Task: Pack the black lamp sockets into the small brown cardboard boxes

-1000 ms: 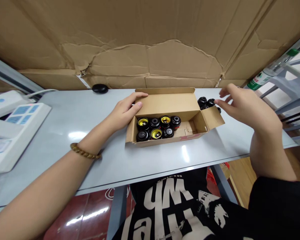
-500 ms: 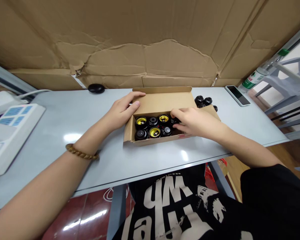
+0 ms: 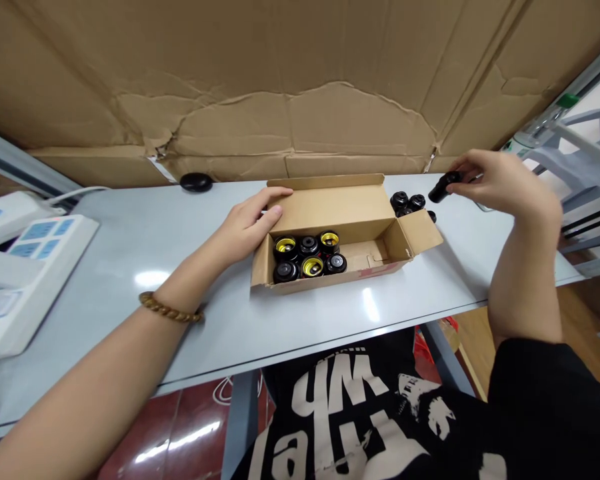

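An open cardboard box (image 3: 330,283) stands on the table, its lid tipped back. Several black lamp sockets (image 3: 309,247), some showing yellow screw threads inside, fill its left part in two rows. My left hand (image 3: 253,223) grips the box at its left back corner, fingers along the lid and thumb near the wall. Over the table's right side, my right hand (image 3: 500,183) pinches another black lamp socket, the held one (image 3: 444,187), tilted in the air. Below and left of it, behind the box's right flap, lies a group of loose sockets (image 3: 401,200), partly hidden.
A black oval object (image 3: 196,182) lies at the back left. White power strips (image 3: 45,267) with a cable are at the far left. A bottle with a green cap (image 3: 567,101) is at the back right. A tall cardboard panel (image 3: 290,120) borders the table's back.
My right hand has left the box's inside and moved right, lifting a black lamp socket out with it. My left hand stays at the box's left side.
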Demonstrator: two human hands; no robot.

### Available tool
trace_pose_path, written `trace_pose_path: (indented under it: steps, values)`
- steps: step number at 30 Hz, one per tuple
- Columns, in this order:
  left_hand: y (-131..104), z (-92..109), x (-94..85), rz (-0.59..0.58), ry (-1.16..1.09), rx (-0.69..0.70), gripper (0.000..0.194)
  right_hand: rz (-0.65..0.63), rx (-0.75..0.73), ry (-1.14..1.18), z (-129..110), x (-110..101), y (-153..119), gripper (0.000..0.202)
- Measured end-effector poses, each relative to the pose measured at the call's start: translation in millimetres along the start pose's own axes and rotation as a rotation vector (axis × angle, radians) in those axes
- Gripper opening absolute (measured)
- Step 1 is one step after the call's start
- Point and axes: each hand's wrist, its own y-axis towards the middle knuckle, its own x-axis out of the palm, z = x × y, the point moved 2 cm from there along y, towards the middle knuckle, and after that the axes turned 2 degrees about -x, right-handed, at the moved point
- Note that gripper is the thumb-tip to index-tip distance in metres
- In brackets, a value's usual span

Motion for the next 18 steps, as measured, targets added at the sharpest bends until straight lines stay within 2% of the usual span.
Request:
trace_pose_path:
  steps: [6, 8, 11, 13, 15, 18]
  values:
    - [0.0, -1.2, -0.4, -0.007, -0.008, -0.010, 0.066, -0.273, 0.061, -0.086, 26.1, 44.9, 26.1, 0.027]
    - [-0.2, -0.4, -0.9, -0.011, -0.016, -0.015, 0.064, -0.301, 0.058, -0.079, 27.1, 49.6, 27.9, 0.030]
    - [-0.1, 0.4, -0.9, -0.006, -0.029, -0.014, 0.063, -0.314, 0.081, -0.059, 22.5, 44.5, 23.3, 0.037]
    - [0.0, 0.6, -0.7, -0.003, -0.032, -0.009, 0.063, -0.281, 0.115, -0.082, 12.3, 34.9, 16.1, 0.037]
    - [0.0, 0.3, -0.4, -0.005, -0.028, -0.006, 0.064, -0.155, 0.069, -0.104, -8.3, 23.7, 6.7, 0.029]
    - [0.2, -1.1, 0.1, -0.007, -0.017, -0.005, 0.066, 0.027, -0.223, 0.050, -60.5, 16.8, -10.2, 0.016]
